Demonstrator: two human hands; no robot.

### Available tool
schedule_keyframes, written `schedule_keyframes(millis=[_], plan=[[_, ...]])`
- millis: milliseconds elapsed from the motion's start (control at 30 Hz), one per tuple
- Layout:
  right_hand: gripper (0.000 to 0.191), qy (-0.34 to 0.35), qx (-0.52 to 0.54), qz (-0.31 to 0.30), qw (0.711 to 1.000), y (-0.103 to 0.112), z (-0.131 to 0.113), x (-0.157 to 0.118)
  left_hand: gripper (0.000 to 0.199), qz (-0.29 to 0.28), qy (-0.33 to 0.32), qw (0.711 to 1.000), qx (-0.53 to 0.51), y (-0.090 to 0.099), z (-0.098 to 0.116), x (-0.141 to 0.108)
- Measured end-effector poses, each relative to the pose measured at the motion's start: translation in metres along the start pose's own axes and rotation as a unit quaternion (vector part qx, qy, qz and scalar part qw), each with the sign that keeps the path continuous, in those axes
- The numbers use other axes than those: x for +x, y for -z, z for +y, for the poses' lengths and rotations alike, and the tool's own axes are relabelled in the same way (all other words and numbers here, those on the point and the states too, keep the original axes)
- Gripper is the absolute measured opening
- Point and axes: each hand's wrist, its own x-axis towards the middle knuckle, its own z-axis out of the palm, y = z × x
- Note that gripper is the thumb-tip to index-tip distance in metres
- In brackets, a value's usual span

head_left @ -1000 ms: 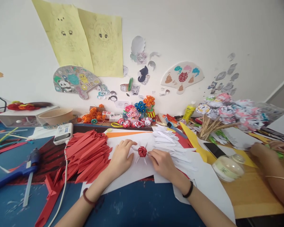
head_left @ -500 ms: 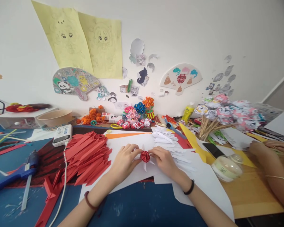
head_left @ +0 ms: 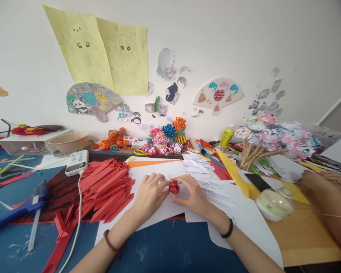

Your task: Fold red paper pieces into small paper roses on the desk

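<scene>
Nearest to us, the blue table is showing below the hands, and our forearms are reaching over it (a dark band is circling each wrist). Above a white sheet, our left hand is pinching the left edge of a red paper flower, its grip closing thumb against forefinger there. Our right hand is curving about the opposite side: the forefinger is touching the upper edge and the thumb is standing apart below, its grip forming a loose arch. The flower is thus sitting directly between our two hands.

Level with them, we are finding a blue glue gun and a heap of red strips lying to the left; to the right, white strips are fanning out and a clear bottle is resting near a dark phone. Another person's arm is entering at far right.

Farther back, paper blossoms on sticks are leaning rightward; behind everything, two decorated fans are hanging on the wall.
</scene>
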Motion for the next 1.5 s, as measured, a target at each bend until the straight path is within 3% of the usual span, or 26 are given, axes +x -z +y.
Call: schedule_keyframes(millis=[133,233,367,633,933,1267,1500], plan=[[0.032,-0.005,-0.014,0.003,1.000,-0.003,0.002,0.002,0.026,-0.024,0.019,0.999,-0.014,0.000,0.007,0.001],[0.034,0.002,-0.010,-0.004,1.000,-0.001,0.006,0.002,0.032,-0.052,0.029,0.997,-0.044,0.003,0.005,0.001],[0.035,0.013,0.012,-0.034,0.999,0.004,0.008,0.001,0.024,-0.082,0.031,0.994,-0.064,0.003,0.002,0.000],[0.046,0.024,0.073,-0.045,0.996,0.006,-0.006,0.003,0.013,-0.069,0.042,0.995,-0.063,-0.011,0.013,-0.005],[0.020,-0.027,0.089,-0.020,0.995,-0.010,-0.002,0.002,0.012,-0.065,0.034,0.997,-0.022,-0.016,0.018,-0.009],[0.015,-0.018,0.067,0.010,0.998,-0.005,-0.001,0.005,0.015,-0.054,0.006,0.999,-0.001,-0.011,0.016,-0.006],[0.013,-0.021,0.061,-0.007,0.998,-0.003,-0.001,0.005,0.014,-0.046,0.003,0.999,0.004,-0.009,0.014,-0.006]])
